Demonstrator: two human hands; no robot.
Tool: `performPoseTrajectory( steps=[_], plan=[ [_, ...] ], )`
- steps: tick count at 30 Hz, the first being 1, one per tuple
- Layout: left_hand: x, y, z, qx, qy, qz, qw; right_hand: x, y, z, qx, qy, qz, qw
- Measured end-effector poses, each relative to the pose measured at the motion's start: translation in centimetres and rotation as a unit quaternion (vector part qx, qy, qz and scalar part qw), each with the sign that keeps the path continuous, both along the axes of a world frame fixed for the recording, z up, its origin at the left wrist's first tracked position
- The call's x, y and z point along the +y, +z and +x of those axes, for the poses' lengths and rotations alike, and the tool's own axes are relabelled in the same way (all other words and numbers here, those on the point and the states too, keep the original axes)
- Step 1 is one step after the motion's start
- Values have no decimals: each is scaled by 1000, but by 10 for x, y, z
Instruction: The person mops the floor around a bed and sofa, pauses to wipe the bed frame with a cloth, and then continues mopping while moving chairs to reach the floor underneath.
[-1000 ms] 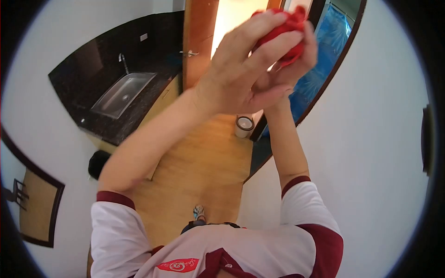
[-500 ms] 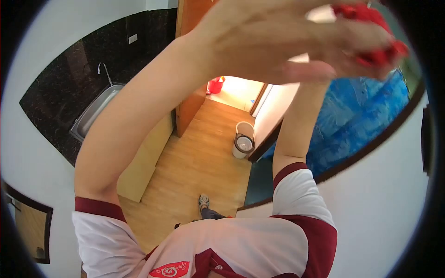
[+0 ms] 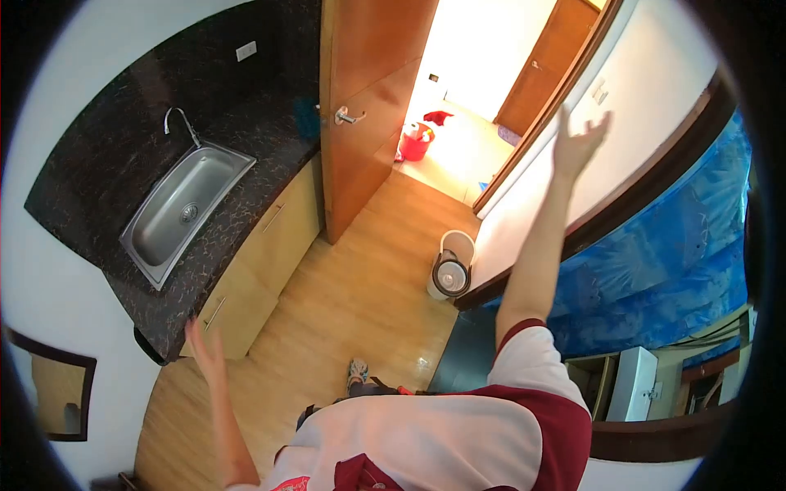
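With the right hand (image 3: 581, 146) reaching high, fingers spread and empty, a person is holding the open left hand (image 3: 206, 352) by the counter (image 3: 168, 327)'s near corner; apparently a red cloth (image 3: 438, 118) is showing near the bucket (image 3: 417, 144), well apart from both.

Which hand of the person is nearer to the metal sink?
The left hand is nearer: it is low beside the dark counter, below the sink in the view. The right hand is raised far to the right, past the open door.
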State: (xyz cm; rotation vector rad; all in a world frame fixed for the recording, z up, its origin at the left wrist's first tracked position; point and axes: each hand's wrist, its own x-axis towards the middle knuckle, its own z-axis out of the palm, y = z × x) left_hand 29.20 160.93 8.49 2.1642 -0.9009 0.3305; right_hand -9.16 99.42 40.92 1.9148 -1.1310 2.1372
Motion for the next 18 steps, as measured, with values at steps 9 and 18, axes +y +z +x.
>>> performPoseTrajectory(
  steps=[9,18],
  plan=[
    [319,-202,-285,591,337,145,718,142,139,-6,161,8,-338,927],
    [332,-145,-249,445,299,-40,843,459,-78,161,-254,516,-240,782]
  ],
)
